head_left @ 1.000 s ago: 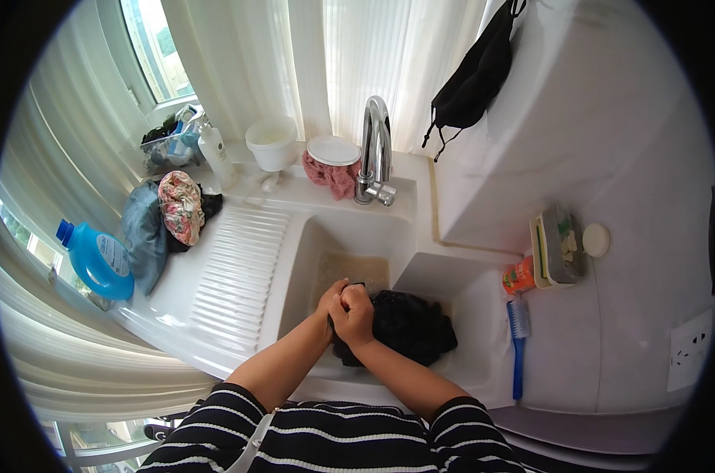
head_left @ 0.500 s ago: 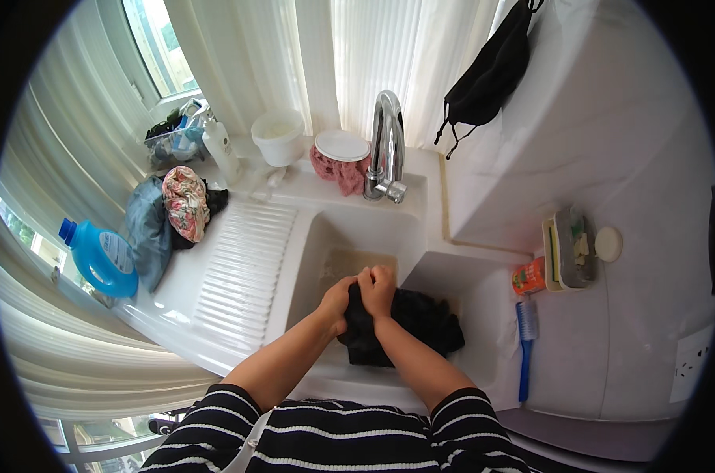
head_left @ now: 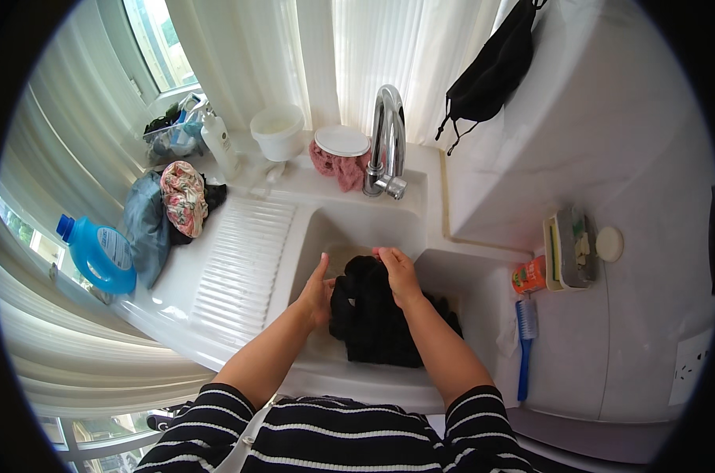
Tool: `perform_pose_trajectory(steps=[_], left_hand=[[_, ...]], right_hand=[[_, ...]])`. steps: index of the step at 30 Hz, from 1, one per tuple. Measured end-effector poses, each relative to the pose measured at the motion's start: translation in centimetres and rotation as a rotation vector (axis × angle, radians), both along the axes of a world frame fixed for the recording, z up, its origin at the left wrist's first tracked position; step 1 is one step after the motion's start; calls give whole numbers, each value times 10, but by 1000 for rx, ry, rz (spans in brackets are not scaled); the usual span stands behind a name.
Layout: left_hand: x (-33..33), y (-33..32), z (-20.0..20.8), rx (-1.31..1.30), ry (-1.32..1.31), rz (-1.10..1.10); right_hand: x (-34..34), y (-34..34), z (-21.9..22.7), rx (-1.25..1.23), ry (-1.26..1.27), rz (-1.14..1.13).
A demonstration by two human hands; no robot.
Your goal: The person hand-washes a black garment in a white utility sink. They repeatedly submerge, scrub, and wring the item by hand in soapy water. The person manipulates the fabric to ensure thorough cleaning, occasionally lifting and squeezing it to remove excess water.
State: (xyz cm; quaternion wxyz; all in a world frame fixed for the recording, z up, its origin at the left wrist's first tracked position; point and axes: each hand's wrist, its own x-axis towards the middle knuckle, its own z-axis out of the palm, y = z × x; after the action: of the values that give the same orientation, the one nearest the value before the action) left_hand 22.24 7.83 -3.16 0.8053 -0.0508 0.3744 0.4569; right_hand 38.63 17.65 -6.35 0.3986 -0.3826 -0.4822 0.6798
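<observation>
A black garment (head_left: 377, 319) lies bunched in the white sink basin (head_left: 357, 229). My left hand (head_left: 318, 293) presses flat against the garment's left side, fingers pointing up. My right hand (head_left: 397, 272) grips the top of the bundle from above. Both forearms reach down into the basin from the lower edge. The chrome tap (head_left: 387, 142) stands at the far end of the basin, apart from my hands.
A ribbed drainboard (head_left: 243, 264) lies to the left, with a pile of clothes (head_left: 172, 209) and a blue detergent bottle (head_left: 97, 252) beyond it. A white tub (head_left: 277, 132), pump bottle (head_left: 219, 142) and pink cloth (head_left: 337, 169) stand at the back. A blue brush (head_left: 525, 331) and soap tray (head_left: 569, 248) rest on the right. A black bag (head_left: 491, 67) hangs above.
My hands were clasped together at the garment's left edge. They have moved apart, the left to its side and the right on top, and the garment is gathered higher.
</observation>
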Motion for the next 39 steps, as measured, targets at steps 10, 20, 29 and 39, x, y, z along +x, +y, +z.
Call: perform_pose_trajectory(steps=[10,20,29,39], left_hand=[[1,9,-44,-113,105,167],[0,6,-1,5,606,87],[-44,-26,89,47,1629,-653],[-5,16,-68,284,1540,-157]], right_hand=[[15,-48,24,530,-528,-196],[31,-71,-25,503,-995,798],[83,-36,28,476,-997,376],[1,-28,-44,564,-1115,222]])
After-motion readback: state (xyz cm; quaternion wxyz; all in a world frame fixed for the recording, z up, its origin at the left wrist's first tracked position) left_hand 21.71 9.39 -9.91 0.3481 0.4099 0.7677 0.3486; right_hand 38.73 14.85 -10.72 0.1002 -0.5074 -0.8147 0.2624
